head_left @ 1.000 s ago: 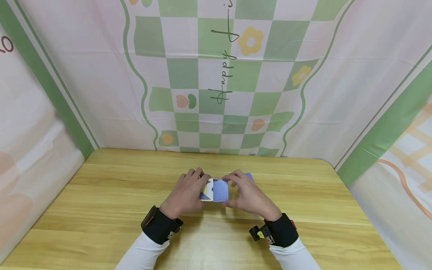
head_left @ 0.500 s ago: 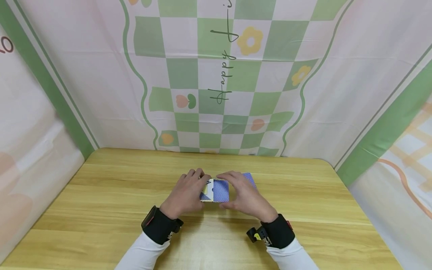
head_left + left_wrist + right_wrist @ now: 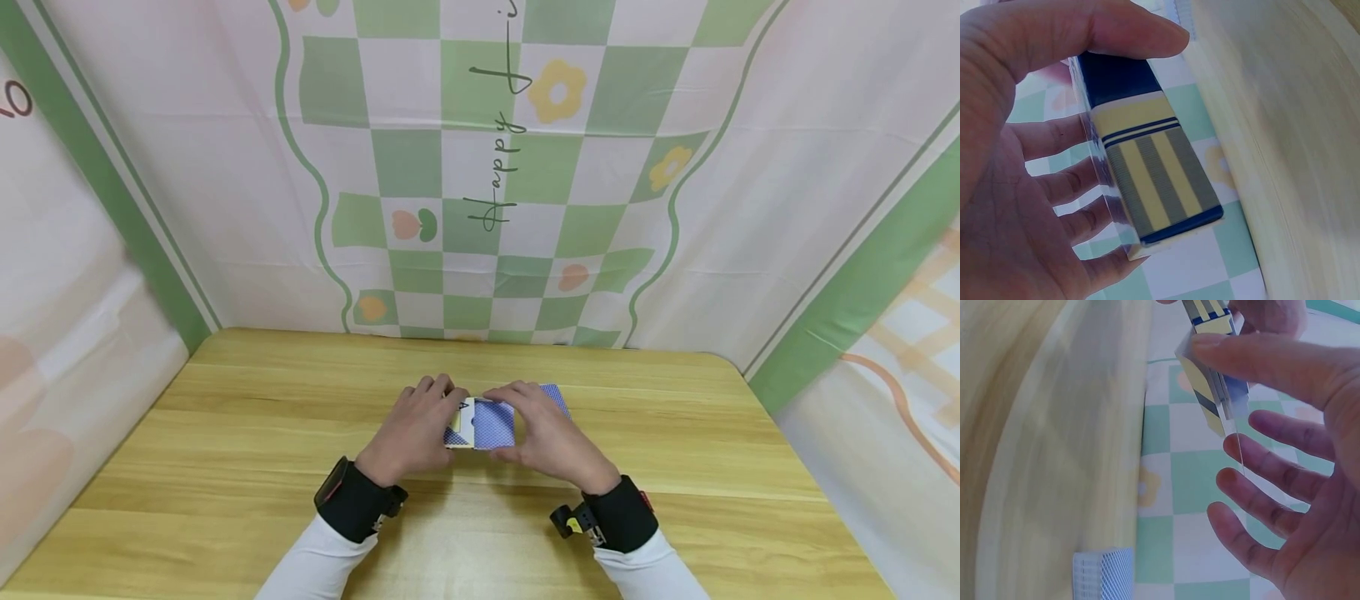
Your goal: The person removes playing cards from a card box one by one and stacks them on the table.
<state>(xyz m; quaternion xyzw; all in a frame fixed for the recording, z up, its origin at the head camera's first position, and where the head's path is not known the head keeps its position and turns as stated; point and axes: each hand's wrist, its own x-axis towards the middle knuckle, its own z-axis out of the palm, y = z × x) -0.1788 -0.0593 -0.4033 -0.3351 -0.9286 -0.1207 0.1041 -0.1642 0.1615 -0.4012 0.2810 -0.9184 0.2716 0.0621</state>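
My left hand [image 3: 414, 427] grips a playing-card box [image 3: 1147, 150] between thumb and fingers, one end toward the right hand. Its face shows a letter A in a pale patch, and its side has cream and grey stripes. A blue-patterned card back [image 3: 493, 425] projects from the box's right end. My right hand [image 3: 551, 433] spans that card, thumb at its near edge and fingertips at its far edge. In the right wrist view the thin card edge [image 3: 1239, 450] runs beside the fingers, and an open flap [image 3: 1210, 406] stands at the box's end. The rest of the card is hidden.
A blue-patterned stack of cards [image 3: 1104, 575] lies on the wooden table [image 3: 262, 467] just beyond my right hand, partly covered by it in the head view. A printed cloth [image 3: 480, 208] hangs behind the table's back edge.
My right hand has shifted left, closer to the box, uncovering more of the stack behind it. The blue card back now reaches slightly farther right. My left hand stays in place.
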